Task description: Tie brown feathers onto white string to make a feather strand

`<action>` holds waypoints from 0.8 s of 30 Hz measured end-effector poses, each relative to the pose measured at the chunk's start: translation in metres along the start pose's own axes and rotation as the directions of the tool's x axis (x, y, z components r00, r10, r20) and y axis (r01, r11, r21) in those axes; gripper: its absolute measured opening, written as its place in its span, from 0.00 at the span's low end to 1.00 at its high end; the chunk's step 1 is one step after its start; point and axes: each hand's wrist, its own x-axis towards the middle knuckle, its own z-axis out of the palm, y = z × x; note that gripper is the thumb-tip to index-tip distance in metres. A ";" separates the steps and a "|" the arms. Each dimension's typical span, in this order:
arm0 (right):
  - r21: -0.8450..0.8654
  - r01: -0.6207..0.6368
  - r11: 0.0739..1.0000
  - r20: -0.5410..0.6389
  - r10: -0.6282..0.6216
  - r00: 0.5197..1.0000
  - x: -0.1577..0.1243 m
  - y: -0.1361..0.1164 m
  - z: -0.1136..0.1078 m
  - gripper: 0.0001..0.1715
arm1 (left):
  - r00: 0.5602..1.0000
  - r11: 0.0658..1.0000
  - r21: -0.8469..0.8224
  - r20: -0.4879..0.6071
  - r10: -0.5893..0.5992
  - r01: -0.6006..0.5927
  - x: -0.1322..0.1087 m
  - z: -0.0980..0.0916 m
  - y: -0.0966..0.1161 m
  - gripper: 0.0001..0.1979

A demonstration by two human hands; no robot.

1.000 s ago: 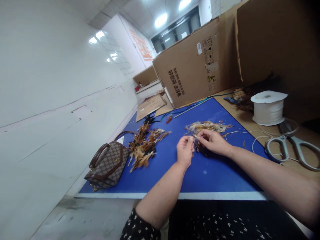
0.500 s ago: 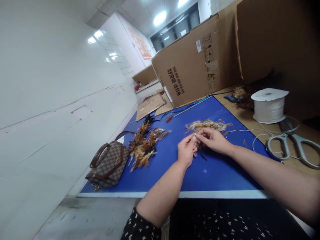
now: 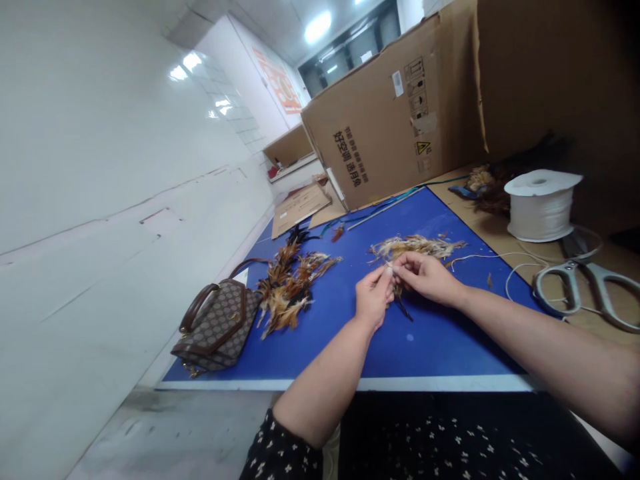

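Observation:
My left hand (image 3: 373, 298) is closed in a pinch at the middle of the blue mat, its thumb and forefinger pressed on feathers. Dark and brown feather ends (image 3: 401, 304) hang out below the fingers; the rest is covered by the hands. My right hand (image 3: 429, 279) pinches at the same spot, fingertips against those of the left. What lies between the right fingertips is too small to make out. Just beyond the hands lies a pile of pale brown and white feathers (image 3: 420, 247). A thin white cord (image 3: 483, 256) runs on the mat right of that pile.
Brown and black feather bunches (image 3: 285, 287) lie left, beside a patterned handbag (image 3: 220, 323). On the right are a white spool of cord (image 3: 541, 207) and grey-handled scissors (image 3: 597, 283). A large cardboard box (image 3: 385, 120) stands behind the blue mat (image 3: 320, 357).
Both hands stay at nearly the same place, with only a slight shift of the right fingertips. The camera view has tilted a little.

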 end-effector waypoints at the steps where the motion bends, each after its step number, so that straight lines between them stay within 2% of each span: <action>1: 0.000 -0.001 1.000 0.001 0.001 1.000 0.000 0.000 0.000 0.29 | 1.000 1.000 0.007 -0.012 0.005 -0.004 0.000 0.000 0.000 0.30; 7: -0.013 -0.007 1.000 0.005 0.007 1.000 0.000 0.002 0.001 0.29 | 0.996 0.999 0.022 -0.083 0.040 -0.039 0.001 0.000 0.001 0.29; 13: -0.048 -0.018 0.999 0.034 0.020 0.999 0.000 0.003 0.000 0.29 | 0.995 0.999 0.000 -0.096 0.035 -0.035 0.001 -0.001 0.000 0.31; 24: -0.099 0.004 0.995 0.053 0.001 0.999 0.001 0.004 -0.002 0.30 | 1.000 1.000 -0.018 -0.010 -0.024 0.024 0.000 -0.001 -0.001 0.33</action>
